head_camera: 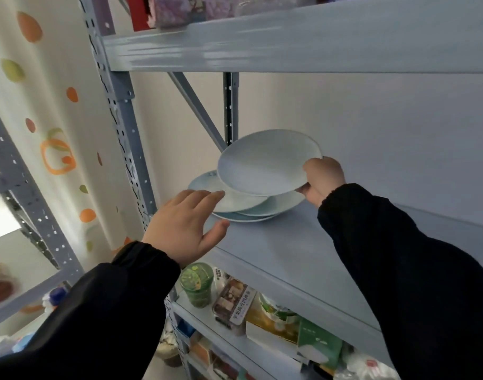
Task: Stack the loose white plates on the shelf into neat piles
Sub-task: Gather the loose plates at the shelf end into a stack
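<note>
Gripping a round white ceramic plate (265,163) tilted above the uneven pile (251,208) on the grey metal shelf (289,256), right hand (322,179) must lower it squarely while spread-fingered left hand (184,223) steadies the pile.

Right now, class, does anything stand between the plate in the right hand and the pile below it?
Nothing visible does. The right hand holds the tilted plate over the uneven pile; the open left hand sits at the pile's left edge, not under it.
</note>
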A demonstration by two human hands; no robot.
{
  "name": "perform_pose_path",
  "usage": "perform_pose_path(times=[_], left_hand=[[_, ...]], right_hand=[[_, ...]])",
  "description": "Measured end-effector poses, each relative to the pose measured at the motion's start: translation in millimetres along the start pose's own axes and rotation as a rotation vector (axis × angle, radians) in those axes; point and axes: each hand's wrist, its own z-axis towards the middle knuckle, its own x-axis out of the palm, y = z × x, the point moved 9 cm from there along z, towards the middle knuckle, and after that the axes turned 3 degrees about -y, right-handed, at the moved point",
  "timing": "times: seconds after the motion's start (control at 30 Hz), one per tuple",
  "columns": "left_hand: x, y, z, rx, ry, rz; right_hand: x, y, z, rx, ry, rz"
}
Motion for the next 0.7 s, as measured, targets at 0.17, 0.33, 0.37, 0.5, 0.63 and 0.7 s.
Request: perform_pose_path(times=[0.17, 0.33, 0.37, 0.5, 0.63, 0.7], left_hand=[[12, 8, 4, 0.033, 0.040, -0.034], [21, 9, 7, 0.077, 0.038, -0.057], [22, 9, 7, 0.083, 0.035, -0.062], [26, 9, 8, 0.092, 0.036, -0.071], [29, 7, 10, 0.091, 0.042, -0.087], [31, 6, 10, 0.097, 0.043, -0.089]], right_hand=[[16, -36, 22, 0.153, -0.055, 0.112], [31, -43, 30, 0.080, 0.003, -0.156], [33, -43, 32, 0.055, 0.015, -0.185], [29, -31, 19, -0.049, -0.080, -0.854], [26, -22, 24, -0.085, -0.138, -0.752], [30, -18, 25, -0.160, -0.159, -0.813]])
